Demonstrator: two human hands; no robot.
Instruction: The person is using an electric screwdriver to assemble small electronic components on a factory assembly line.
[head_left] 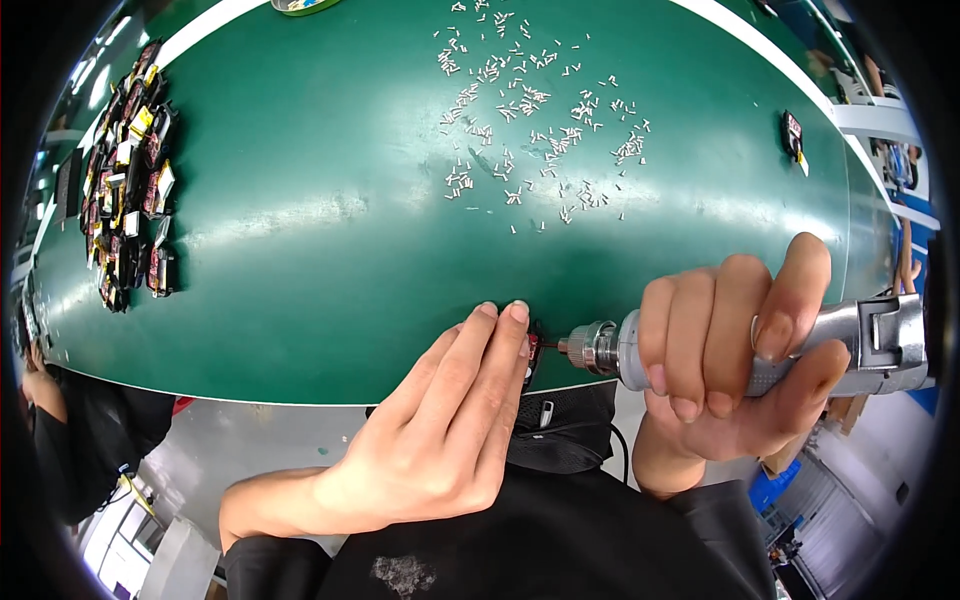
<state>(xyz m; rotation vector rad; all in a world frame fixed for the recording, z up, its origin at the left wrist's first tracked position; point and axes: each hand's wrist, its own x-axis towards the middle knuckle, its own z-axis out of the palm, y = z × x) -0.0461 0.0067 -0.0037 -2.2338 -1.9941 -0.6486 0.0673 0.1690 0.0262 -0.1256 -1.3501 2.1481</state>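
My right hand is wrapped round a grey and silver electric screwdriver, which lies almost level. Its thin bit points left and reaches the side of a small black-and-red device at the near edge of the table. From the left, my left hand grips that device, its fingers close together and covering most of it. The bit's very tip, and whether it sits in a screw, is too small to tell. Many small silver screws lie scattered on the green tabletop beyond both hands.
A long heap of similar black devices with yellow and white tags lies along the table's left side. One more device sits alone at the far right. Part of a round tray shows at the far edge. Another person's arm is at the left.
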